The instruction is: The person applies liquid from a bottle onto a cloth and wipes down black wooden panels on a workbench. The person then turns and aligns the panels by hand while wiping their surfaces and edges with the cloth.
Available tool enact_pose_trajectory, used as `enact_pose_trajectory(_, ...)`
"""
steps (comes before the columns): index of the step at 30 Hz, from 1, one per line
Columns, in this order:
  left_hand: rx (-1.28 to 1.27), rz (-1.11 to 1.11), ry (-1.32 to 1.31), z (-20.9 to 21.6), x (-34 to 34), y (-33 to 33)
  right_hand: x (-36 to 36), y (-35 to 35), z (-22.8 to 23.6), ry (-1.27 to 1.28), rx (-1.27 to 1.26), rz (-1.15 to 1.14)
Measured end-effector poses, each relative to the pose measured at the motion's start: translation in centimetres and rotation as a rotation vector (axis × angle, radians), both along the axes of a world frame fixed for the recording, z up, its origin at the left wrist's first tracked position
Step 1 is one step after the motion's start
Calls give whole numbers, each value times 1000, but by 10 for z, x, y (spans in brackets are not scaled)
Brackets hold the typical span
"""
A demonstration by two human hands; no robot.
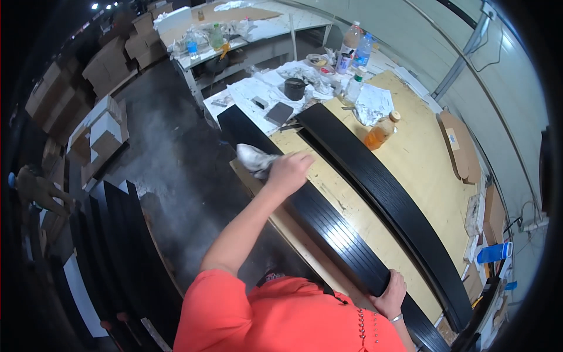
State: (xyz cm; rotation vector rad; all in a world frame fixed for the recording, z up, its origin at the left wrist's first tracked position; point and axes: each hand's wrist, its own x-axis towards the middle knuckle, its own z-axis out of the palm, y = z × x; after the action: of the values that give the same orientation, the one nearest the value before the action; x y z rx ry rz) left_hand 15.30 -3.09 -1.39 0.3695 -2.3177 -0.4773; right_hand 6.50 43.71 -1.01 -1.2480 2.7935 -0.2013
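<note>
A long black grooved board point(335, 216) lies along the near edge of the worktable. My left hand point(288, 175) is closed round a white cloth with dark stains point(255, 161) and rests on the far part of this board. At its near part my right hand point(393, 295) grips the board's edge, with the thumb on the near side and the fingers over the top. A second black board point(387, 199), with a wood-grain surface, lies to the right of the first, a strip of tabletop between them.
On the worktable point(423, 170) stand a bottle of orange liquid point(382, 130), a black pot point(295, 88) and several plastic bottles point(349, 47). Flat cardboard point(457, 146) leans by the wall. More black boards point(117, 234) stand at left, near cartons point(105, 134). Another person point(38, 189) bends at far left.
</note>
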Motion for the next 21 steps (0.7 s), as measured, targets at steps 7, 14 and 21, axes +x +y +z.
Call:
enact_pose_trajectory(7, -140, -345, 128, 30, -120, 47, -4, -2, -3, -37, -60, -13)
enact_pose_trajectory(14, -106, -414, 331, 45, -157, 87, -5, 1, -7, -14, -148, -4)
enact_pose_trajectory(21, -64, -508, 235, 21, -145, 117, -4, -3, 1, -83, -74, -102)
